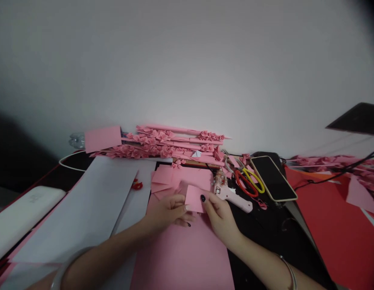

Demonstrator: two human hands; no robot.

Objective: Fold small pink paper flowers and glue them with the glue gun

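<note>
A small square of pink paper (pixel 194 198) is held up over the middle of the desk. My right hand (pixel 220 219) pinches its right side, with the dark-nailed thumb on top. At its lower left corner, the thumb and forefinger of my left hand (pixel 167 210) close on the edge; the lower fingers hang loose and a little blurred. Beneath both hands lies a large pink sheet (pixel 183 257). More small pink paper pieces (pixel 162 176) are stacked just beyond the left hand.
A pale pink glue gun (pixel 236 199), red-handled scissors (pixel 244 184), yellow-handled scissors (pixel 255 180) and a phone (pixel 274 178) lie to the right. Pink paper flower stems (pixel 162 141) line the wall. White sheets (pixel 81 213) cover the left; red sheets (pixel 334 217) the right.
</note>
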